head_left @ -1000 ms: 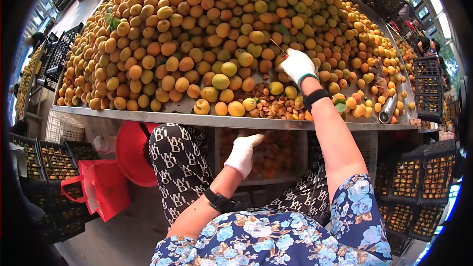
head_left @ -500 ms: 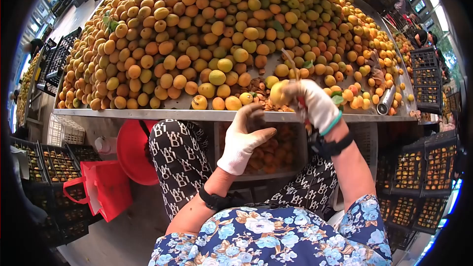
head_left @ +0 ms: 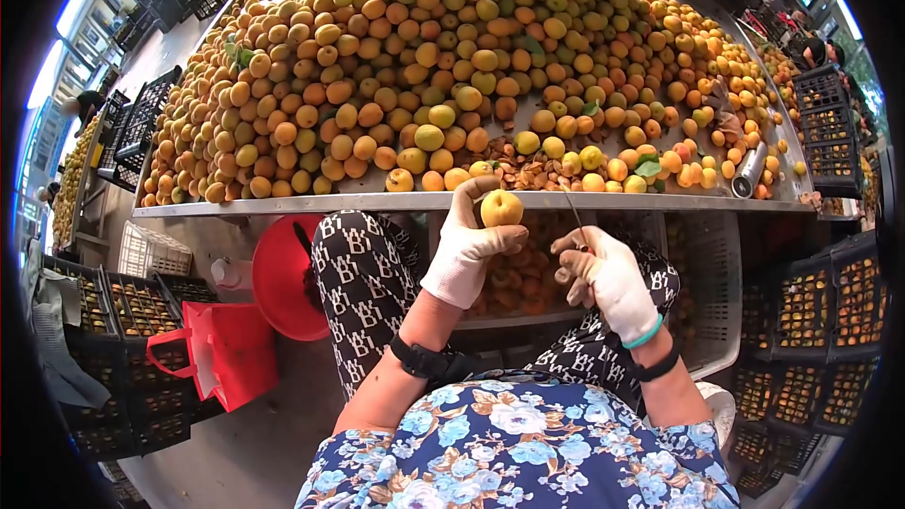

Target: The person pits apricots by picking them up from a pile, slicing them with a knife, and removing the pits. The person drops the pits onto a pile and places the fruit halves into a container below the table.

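Observation:
My left hand (head_left: 473, 250), in a white glove, holds a yellow apricot (head_left: 501, 208) between thumb and fingers, just in front of the table edge. To its right, my gloved right hand (head_left: 605, 281) is closed around a small knife (head_left: 573, 207), whose thin blade points up towards the table. The knife's handle is mostly hidden in the fingers. Beyond both hands lies a large heap of apricots (head_left: 396, 85) on a metal table (head_left: 330, 204). Apricot scraps (head_left: 530, 172) lie near its front edge.
Under the table, between my knees, stands a crate of apricots (head_left: 514, 287). A red basin (head_left: 283, 273) and a red bag (head_left: 222, 358) are on the left. A metal cylinder (head_left: 750, 172) lies at the table's right. Black crates (head_left: 820, 302) are stacked at the right.
My left hand has gone from open to holding the apricot. My right hand has drawn back from the fruit at the table edge, down towards my lap, still with the knife.

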`<state>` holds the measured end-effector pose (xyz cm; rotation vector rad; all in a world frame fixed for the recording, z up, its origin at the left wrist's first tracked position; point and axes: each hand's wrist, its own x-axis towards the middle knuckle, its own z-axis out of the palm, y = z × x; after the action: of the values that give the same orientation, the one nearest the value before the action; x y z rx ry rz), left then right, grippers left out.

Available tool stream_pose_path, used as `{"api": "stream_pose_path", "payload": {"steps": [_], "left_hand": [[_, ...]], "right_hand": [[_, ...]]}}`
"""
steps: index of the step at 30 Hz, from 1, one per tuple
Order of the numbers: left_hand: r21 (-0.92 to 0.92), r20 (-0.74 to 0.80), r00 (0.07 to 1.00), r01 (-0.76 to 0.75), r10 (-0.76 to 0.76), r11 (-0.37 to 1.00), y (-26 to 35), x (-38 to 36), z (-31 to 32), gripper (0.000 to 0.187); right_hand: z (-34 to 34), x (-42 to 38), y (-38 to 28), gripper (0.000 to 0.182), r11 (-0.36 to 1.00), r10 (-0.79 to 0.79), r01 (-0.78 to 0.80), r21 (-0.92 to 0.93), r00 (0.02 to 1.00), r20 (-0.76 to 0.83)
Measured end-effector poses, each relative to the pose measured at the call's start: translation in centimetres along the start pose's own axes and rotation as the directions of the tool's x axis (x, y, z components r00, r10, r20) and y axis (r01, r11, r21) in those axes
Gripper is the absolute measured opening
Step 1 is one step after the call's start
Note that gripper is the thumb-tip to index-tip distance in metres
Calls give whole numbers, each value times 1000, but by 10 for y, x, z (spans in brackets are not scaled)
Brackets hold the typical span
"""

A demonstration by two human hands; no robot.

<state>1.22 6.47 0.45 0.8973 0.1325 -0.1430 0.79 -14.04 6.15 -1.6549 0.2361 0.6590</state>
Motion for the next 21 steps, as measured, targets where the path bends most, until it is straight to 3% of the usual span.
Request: {"api": "stream_pose_path", "payload": {"steps": [5,11,13,16,19,21], "left_hand": [[-197,142,981,159,-132,967,0,-2,8,77],[-156,184,977,135,-105,979,-8,-2,8,76],[-149,189,976,138,-109,979,-8,-3,12,75],[-165,185,978,124,-93,979,-10,-4,15,73],[-163,192,975,145,-113,976,-13,-2,17,68],[-155,185,974,162,-132,974,-16,-2,15,65]], "right_hand": [[12,-16,23,39,988,-105,93,121,990,97],[29,-19,31,35,951,-307,306,48,952,9],[28,-16,35,38,927,-370,371,-57,929,11],[30,-19,35,39,933,-350,347,-93,937,-8],[27,-9,46,38,780,-532,469,-413,845,-46],[30,-8,44,35,763,-566,484,-428,821,-81]]}}
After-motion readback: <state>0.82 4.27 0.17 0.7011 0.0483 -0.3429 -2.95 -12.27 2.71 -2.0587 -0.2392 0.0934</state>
